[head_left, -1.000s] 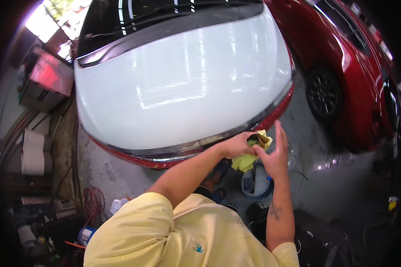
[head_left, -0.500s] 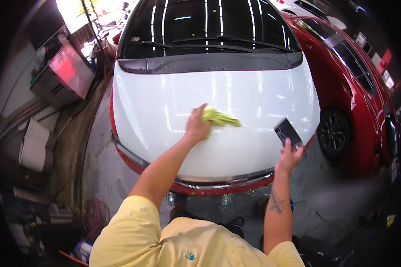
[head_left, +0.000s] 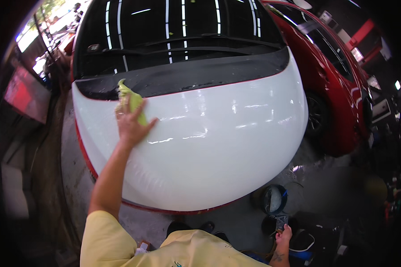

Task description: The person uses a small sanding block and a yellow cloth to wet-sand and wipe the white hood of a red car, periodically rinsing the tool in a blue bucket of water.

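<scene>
My left hand (head_left: 132, 127) lies over a yellow-green cloth (head_left: 137, 101), fingers spread, pressing it on the white hood (head_left: 218, 147) of a car. One end of the cloth sticks up past my fingers, onto the black strip (head_left: 191, 74) below the windshield. Down at the lower right, away from the hood, my right hand (head_left: 284, 234) grips a flat, dark rectangular piece (head_left: 282, 221); its exact kind does not show. Beyond that piece stands a dark round bucket (head_left: 262, 200) with something pale inside.
A red car (head_left: 329, 89) is parked close along the right side. The dark windshield (head_left: 173, 26) rises behind the hood. At the far left stands a box-like cabinet (head_left: 29, 95) with a reddish sheen. Dark, blurred items lie at the lower right.
My left hand has taken the cloth from mid-hood to the hood's far left, by the windshield. My right hand has dropped with the dark piece toward the bucket. The view has shifted.
</scene>
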Demonstrator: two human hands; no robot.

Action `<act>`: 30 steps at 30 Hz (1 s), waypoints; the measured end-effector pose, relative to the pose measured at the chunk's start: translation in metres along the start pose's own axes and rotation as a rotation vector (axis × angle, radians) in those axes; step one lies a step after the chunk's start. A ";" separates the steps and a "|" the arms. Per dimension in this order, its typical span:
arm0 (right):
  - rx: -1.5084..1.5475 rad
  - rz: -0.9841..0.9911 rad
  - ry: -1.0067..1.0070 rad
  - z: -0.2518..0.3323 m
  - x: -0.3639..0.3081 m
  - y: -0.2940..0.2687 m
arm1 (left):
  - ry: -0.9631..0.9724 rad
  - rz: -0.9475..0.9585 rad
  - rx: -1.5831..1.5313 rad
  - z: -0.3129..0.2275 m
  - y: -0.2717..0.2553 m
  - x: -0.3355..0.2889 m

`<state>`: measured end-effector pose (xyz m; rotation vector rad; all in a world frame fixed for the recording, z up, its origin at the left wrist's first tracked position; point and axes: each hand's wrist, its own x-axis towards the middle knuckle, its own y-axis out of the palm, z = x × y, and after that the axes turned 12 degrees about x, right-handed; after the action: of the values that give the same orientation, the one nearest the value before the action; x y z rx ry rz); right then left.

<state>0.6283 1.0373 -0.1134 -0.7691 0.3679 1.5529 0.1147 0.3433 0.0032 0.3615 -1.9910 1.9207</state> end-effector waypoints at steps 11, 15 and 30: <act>0.283 0.110 -0.241 0.059 0.024 0.025 | 0.430 0.259 -0.071 -0.369 0.013 0.123; 0.193 0.037 -0.217 0.123 0.077 0.016 | 0.451 0.252 -0.039 -0.454 0.035 0.155; -0.260 0.428 -0.318 0.189 0.289 0.107 | 0.452 0.257 0.154 -0.758 0.122 0.320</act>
<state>0.4849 1.3598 -0.1900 -0.6505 0.0960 2.1220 -0.1707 1.1236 0.0409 -0.2869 -1.6577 2.0834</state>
